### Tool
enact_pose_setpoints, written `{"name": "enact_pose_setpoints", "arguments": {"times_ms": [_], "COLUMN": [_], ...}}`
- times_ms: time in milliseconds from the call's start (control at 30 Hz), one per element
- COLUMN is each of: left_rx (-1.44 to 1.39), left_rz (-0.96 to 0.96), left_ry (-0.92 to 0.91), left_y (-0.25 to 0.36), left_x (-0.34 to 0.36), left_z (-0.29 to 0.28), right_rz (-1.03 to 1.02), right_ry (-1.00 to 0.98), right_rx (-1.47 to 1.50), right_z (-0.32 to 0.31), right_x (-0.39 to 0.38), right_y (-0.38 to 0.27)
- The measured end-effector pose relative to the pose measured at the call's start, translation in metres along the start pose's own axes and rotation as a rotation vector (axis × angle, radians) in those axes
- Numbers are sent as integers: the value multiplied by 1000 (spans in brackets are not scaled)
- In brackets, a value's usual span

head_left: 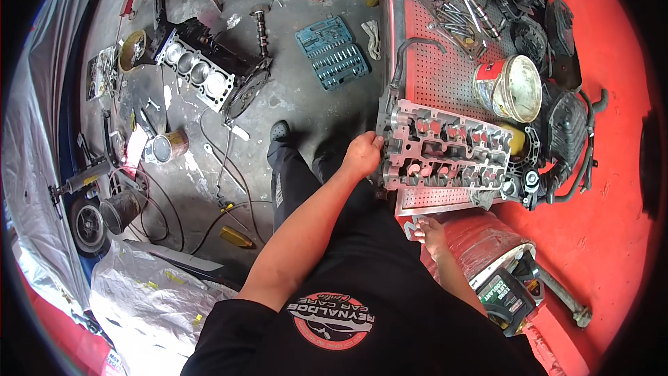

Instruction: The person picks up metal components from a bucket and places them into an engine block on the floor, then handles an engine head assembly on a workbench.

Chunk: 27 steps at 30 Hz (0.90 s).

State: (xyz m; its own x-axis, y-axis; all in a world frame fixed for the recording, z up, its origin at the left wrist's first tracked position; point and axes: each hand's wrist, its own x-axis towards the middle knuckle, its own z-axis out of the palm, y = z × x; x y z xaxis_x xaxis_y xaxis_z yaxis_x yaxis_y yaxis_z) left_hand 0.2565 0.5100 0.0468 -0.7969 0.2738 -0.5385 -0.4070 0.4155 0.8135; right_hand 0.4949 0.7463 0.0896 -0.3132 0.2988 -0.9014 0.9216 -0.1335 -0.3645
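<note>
A silver cylinder head (449, 149) lies on the perforated metal table (442, 31) to my right, its rows of round bores and ports facing up. At its left end, my left hand (364, 155) is closed, fingertips gripping the edge. My right hand (431, 235) is lower, near the table's near corner. Its fingers are pinched on a small pale grey piece (412, 228) whose kind I cannot make out. A dark hose (401, 63) runs along the table's left edge down to the head.
A white bucket (522, 87), a camshaft (466, 0) and bolts (456, 22) sit on the table. Beyond the head are black engine parts (567, 125). On the floor are an engine block (202, 69), a teal socket set (334, 52), cans (167, 146) and loose hoses (229, 167).
</note>
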Motion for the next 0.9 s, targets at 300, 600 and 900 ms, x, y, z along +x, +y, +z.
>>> {"name": "enact_pose_setpoints", "arguments": {"times_ms": [300, 600, 900], "left_rx": [442, 553, 473], "left_rz": [-294, -813, -1034], "left_ry": [0, -83, -195], "left_y": [-96, -140, -192], "left_x": [-64, -110, -113], "left_z": [-62, -121, -183], "right_rz": [325, -282, -788], "right_ry": [-279, -45, 652], "right_rx": [135, -654, -314], "right_z": [45, 97, 147], "right_x": [-20, -69, 6], "right_y": [6, -100, -201]}}
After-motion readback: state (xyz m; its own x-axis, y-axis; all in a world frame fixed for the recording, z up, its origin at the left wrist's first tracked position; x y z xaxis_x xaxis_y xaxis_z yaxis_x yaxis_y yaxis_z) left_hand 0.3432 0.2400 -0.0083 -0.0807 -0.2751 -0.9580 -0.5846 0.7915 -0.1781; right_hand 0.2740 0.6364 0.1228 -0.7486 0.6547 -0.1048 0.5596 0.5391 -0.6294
